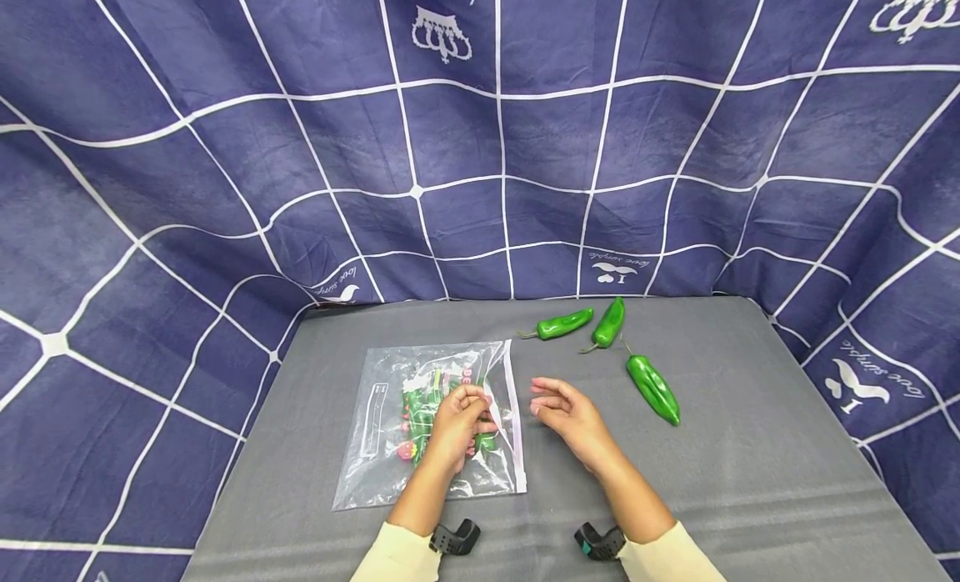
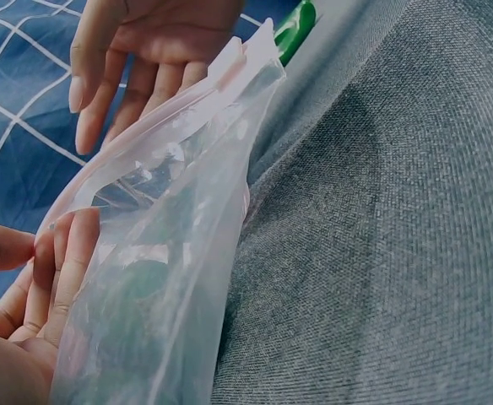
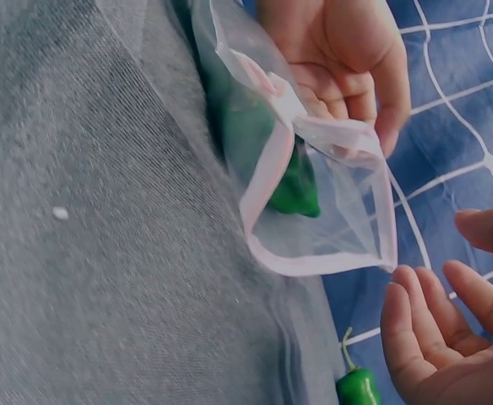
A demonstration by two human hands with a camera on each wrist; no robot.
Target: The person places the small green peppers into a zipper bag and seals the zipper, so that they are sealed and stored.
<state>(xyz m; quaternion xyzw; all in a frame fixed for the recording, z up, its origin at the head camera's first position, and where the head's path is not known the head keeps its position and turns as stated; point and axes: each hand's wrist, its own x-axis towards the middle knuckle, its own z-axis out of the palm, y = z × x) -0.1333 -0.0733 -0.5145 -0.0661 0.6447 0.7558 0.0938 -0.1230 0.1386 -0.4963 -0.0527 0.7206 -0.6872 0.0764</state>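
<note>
A clear zip bag (image 1: 375, 482) with strawberry print lies on the grey cloth. My left hand (image 1: 459, 428) pinches the edge of its mouth, thumb against fingers, as the left wrist view shows. Along that mouth runs a pinkish strip with a slider (image 3: 286, 103), and it gapes in the right wrist view. Inside the bag a green pepper (image 3: 297, 190) shows through the plastic. My right hand (image 1: 573, 419) hovers to the right of the bag mouth, holding nothing, its fingers loosely bent and the thumb apart. In the right wrist view its fingertips (image 3: 403, 278) are near the bag's corner.
Beyond my right hand, three green peppers lie on the cloth: one pepper (image 1: 566, 324) at the back, another pepper (image 1: 609, 323) beside it, and a third pepper (image 1: 654, 390) farther right. A blue curtain (image 1: 465, 140) with white lines surrounds the grey table (image 1: 720, 482).
</note>
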